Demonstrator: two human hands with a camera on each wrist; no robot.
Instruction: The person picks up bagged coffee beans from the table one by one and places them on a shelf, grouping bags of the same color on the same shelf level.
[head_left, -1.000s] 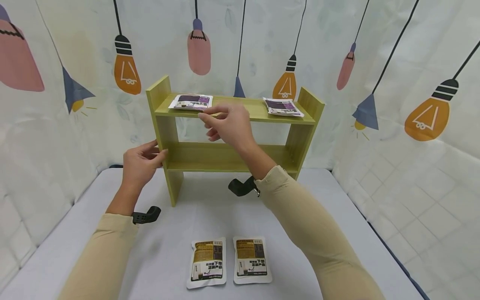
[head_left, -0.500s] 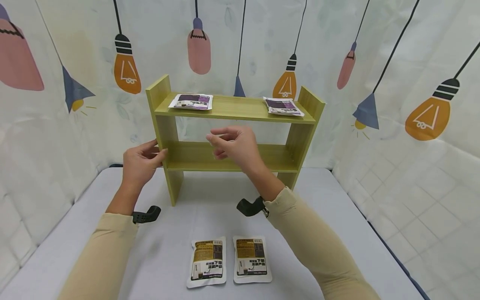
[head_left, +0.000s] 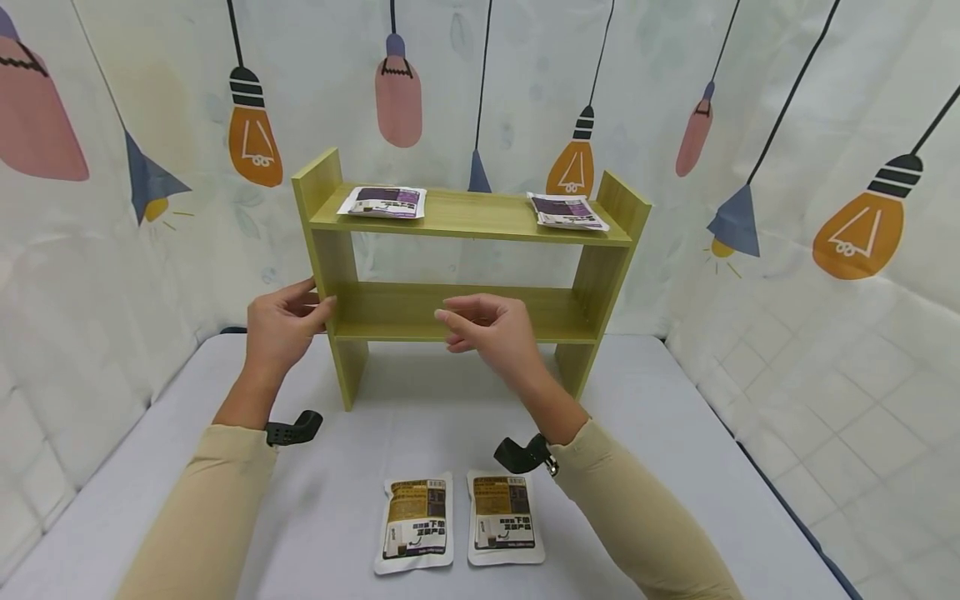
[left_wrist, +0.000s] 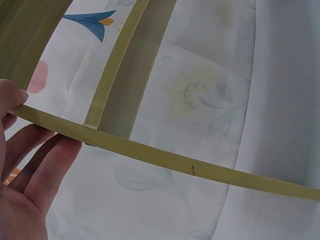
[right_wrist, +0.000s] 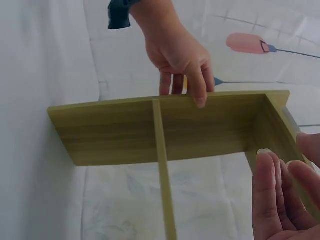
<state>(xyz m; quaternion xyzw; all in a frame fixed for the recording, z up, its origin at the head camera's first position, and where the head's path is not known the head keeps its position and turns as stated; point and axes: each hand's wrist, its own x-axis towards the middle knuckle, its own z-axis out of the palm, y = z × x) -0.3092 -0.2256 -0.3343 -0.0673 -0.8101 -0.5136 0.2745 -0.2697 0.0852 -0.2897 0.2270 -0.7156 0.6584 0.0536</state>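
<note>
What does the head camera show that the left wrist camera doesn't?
Only the head view shows the right hand empty before the lower shelf, two purple packets on top and two brown packets on the table. Only the left wrist view shows the thumb pressed on the board's edge close up. Both show the left hand holding the green shelf.

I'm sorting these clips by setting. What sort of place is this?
Probably a staged recording booth, not a lived-in room: printed lightbulb curtains hang on all sides, and a cloth-covered table holds only a small green shelf and a few sachets.
</note>
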